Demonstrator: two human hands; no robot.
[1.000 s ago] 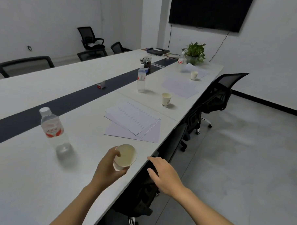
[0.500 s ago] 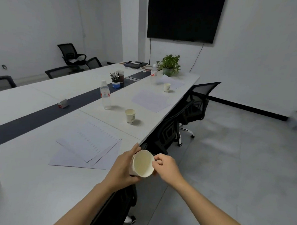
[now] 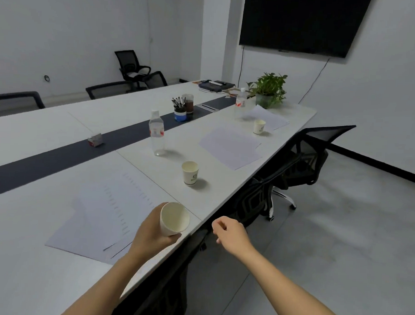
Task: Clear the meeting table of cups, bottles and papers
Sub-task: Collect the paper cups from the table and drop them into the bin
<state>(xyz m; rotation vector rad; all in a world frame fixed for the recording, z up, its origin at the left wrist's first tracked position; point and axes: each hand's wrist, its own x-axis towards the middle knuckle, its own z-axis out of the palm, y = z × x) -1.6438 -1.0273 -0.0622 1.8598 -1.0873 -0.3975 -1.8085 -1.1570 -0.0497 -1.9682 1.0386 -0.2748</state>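
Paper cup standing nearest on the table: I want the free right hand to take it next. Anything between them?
Nothing visible. Between the right hand and the standing cup lies only bare table; the bottle stands beyond the cup. Left hand grips a second cup.

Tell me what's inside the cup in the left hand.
The cup tilts toward the camera: only bare pale inner wall shows, no liquid. The left hand covers its base outside.
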